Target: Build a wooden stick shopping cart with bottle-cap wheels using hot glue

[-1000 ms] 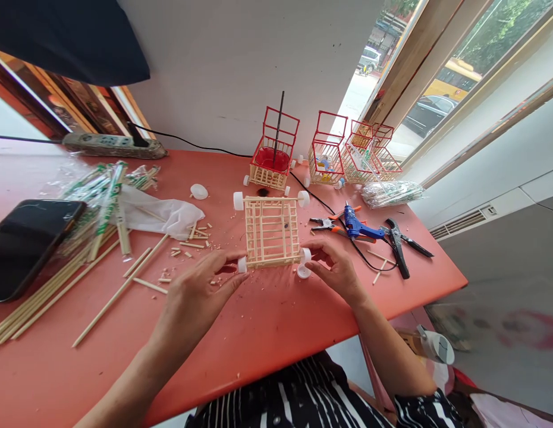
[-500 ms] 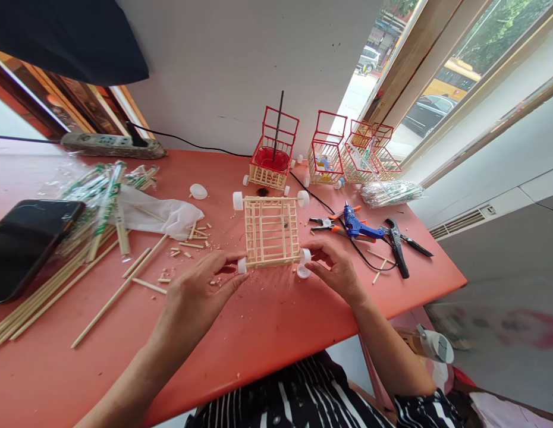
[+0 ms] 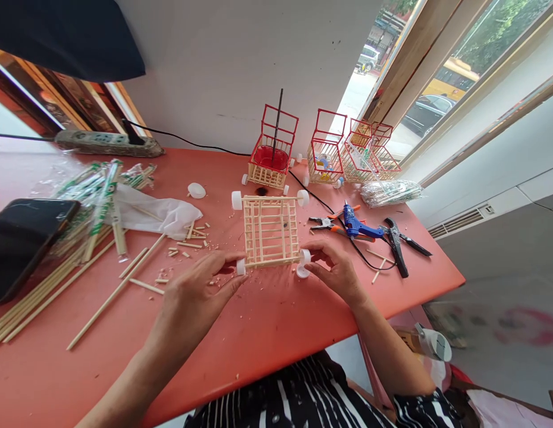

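Between my hands is a small cart frame (image 3: 271, 232) built of thin wooden sticks, with a white bottle-cap wheel at each corner. My left hand (image 3: 200, 282) pinches the near left cap wheel (image 3: 241, 267) between thumb and fingers. On the other side, my right hand (image 3: 333, 270) has its thumb and fingers on the near right cap wheel (image 3: 305, 257). A loose white cap (image 3: 302, 271) lies on the table just under that wheel. The two far wheels, a left one (image 3: 236, 200) and a right one (image 3: 302, 197), are untouched.
Behind stand finished stick carts with red rims (image 3: 271, 157). To the right lie pliers (image 3: 323, 223), a blue glue gun (image 3: 359, 226) and black-handled cutters (image 3: 399, 249). Wooden sticks (image 3: 98, 315), wrapped chopsticks (image 3: 102, 202) and a phone (image 3: 29, 244) cover the left of the red table (image 3: 241, 356).
The view has shifted very slightly. Both hands keep their hold on the cart's near wheels, and nothing else has visibly moved.
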### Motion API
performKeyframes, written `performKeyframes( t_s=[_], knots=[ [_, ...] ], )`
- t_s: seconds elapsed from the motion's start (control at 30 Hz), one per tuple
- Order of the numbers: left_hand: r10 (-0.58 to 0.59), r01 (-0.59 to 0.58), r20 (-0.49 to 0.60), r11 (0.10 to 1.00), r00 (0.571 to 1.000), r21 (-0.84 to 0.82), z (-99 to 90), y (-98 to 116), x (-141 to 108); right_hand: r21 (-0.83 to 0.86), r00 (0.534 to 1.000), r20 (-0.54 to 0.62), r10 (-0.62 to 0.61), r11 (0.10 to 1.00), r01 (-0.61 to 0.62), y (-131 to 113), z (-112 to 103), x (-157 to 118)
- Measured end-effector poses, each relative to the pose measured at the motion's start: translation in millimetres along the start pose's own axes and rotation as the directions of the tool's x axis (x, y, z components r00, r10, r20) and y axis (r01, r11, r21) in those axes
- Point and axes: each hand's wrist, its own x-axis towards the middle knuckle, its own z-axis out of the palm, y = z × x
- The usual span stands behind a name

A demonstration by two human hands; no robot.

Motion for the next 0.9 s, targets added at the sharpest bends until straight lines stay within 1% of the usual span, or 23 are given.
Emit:
performKeyframes(
  t_s=[0.13,0.47,0.7,0.9],
  knots=[
    [0.006,-0.006,-0.004,1.000,1.000,0.002,-0.4,-1,-1,0.001,1.000,0.004,0.004,1.000,-0.004,-1,0,-1],
    [0.062,-0.062,-0.023,0.998,0.998,0.012,2.3,-5,-1,0.024,1.000,0.004,-0.013,1.000,0.013,0,1,-2],
    [0.084,-0.083,-0.038,0.996,0.996,0.032,3.4,-9,-3,-0.001,1.000,0.002,0.002,1.000,-0.002,2,1,-3],
    [0.101,-0.100,-0.052,0.995,0.994,0.009,5.0,-12,-2,-0.010,1.000,0.001,-0.007,1.000,0.007,2,0,-2]
  ],
)
